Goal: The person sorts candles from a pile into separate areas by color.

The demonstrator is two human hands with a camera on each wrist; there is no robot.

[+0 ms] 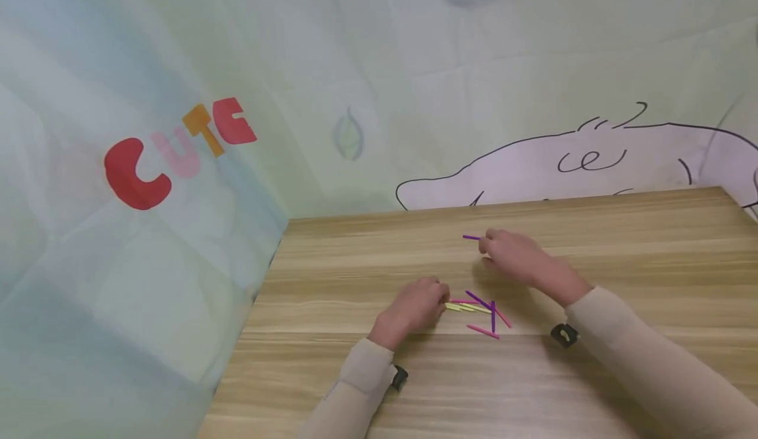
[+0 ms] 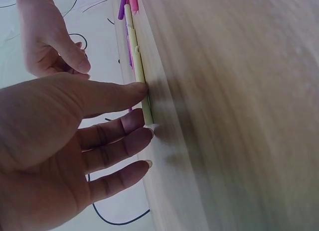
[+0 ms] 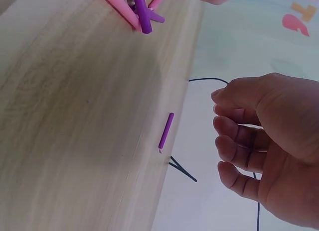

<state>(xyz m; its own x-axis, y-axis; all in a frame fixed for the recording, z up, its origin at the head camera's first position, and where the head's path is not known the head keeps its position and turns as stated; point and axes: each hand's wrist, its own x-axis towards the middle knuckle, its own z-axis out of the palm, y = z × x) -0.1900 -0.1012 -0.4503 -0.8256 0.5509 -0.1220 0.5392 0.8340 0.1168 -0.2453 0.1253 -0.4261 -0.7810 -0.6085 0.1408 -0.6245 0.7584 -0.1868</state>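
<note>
My left hand [image 1: 416, 305] pinches the near end of a yellow stick [image 2: 139, 66] between thumb and forefinger, low over the table. Several yellow sticks [image 1: 474, 309] lie side by side there, with pink sticks [image 1: 483, 332] and crossed purple sticks [image 1: 493, 317] around them. Further back, my right hand [image 1: 516, 255] hovers with fingers loosely bent and nothing visible between them. A lone purple stick [image 3: 166, 131] rests on the table near those fingers, apart from them in the right wrist view.
The wood-grain table [image 1: 331, 281] carries all the sticks. Behind its far edge hangs a pale curtain [image 1: 331, 64] with a line drawing, and coloured letters [image 1: 139, 176] show on the left side. Each wrist wears a small dark device [image 1: 564, 335].
</note>
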